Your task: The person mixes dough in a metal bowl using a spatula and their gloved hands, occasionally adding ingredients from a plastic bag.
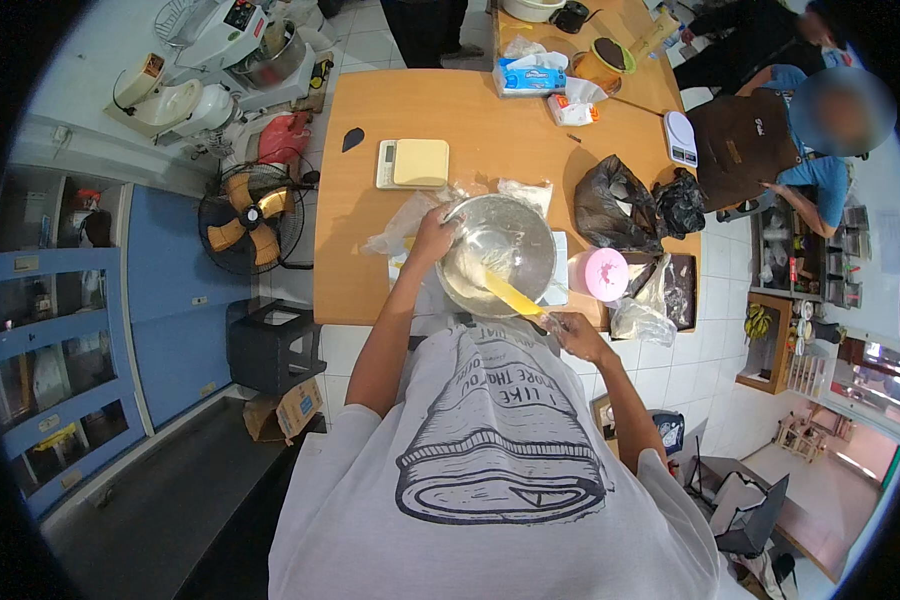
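Observation:
A metal mixing bowl (525, 232) leans towards me at the table's near edge. On its left rim my left hand (433, 238) has a grip. My right hand (576, 335) is closed around the handle of a yellow spatula (511, 292), whose blade reaches down into the bowl. Pale, creamy batter or dough (474, 274) lies in the lower left of the bowl, touching the blade. Beside the bowl's left side is a crumpled clear plastic bag (405, 223). Just behind the bowl lies a clear bag of white powder (526, 195).
A kitchen scale (412, 163) sits behind the bowl on the wooden table (360, 262). Right of the bowl are a pink-lidded tub (606, 274), a black plastic bag (616, 202) and a dark tray (679, 292). A person (810, 165) sits at the right. A fan (251, 217) stands left.

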### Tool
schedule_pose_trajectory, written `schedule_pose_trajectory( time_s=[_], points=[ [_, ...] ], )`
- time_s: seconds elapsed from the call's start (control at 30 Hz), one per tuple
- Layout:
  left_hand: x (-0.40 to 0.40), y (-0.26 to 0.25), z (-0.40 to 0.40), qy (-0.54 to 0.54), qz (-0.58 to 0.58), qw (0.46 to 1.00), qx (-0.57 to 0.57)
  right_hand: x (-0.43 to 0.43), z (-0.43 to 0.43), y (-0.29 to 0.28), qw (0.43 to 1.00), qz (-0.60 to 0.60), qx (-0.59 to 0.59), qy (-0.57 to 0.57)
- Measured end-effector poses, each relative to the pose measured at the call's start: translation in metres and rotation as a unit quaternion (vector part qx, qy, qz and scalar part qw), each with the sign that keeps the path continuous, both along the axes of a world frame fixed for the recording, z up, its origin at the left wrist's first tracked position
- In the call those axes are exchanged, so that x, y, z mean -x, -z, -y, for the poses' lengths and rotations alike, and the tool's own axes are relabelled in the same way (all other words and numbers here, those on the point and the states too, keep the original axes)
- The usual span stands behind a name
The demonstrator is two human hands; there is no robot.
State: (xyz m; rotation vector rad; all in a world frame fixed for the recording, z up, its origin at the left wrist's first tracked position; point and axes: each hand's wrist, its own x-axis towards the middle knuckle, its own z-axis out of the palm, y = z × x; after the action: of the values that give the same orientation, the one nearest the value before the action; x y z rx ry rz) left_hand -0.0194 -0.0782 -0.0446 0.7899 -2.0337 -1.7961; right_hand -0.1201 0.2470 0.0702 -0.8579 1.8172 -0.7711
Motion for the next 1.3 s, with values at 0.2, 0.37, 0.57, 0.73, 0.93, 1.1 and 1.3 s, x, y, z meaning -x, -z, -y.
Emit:
schedule_pose_trajectory(
  time_s=[0.2,0.37,0.57,0.73,0.93,1.1,1.3],
  points=[
    [-0.009,-0.026,-0.003,-0.021,0.047,0.995,-0.09,-0.006,-0.011,0.003,0.991,0.087,-0.072,0.068],
    [-0.019,-0.016,-0.004,-0.037,-0.019,0.998,-0.046,-0.003,0.003,-0.026,0.99,0.094,0.028,0.097],
    [-0.014,-0.037,-0.011,-0.035,-0.029,0.999,-0.024,0.013,0.001,-0.047,0.97,0.173,0.075,0.15],
    [-0.014,-0.032,-0.006,-0.013,0.027,0.997,-0.068,0.027,0.0,-0.063,0.977,0.102,0.115,0.149],
    [-0.014,-0.013,-0.006,-0.04,-0.047,0.998,-0.034,0.033,-0.001,-0.089,0.985,0.015,0.107,0.133],
    [-0.014,-0.026,-0.007,-0.03,0.011,0.996,-0.089,0.036,-0.004,-0.103,0.976,-0.018,0.166,0.138],
    [-0.017,-0.036,-0.011,-0.055,0.023,0.996,-0.074,0.039,-0.004,-0.134,0.969,-0.05,0.19,0.148]
  ],
)
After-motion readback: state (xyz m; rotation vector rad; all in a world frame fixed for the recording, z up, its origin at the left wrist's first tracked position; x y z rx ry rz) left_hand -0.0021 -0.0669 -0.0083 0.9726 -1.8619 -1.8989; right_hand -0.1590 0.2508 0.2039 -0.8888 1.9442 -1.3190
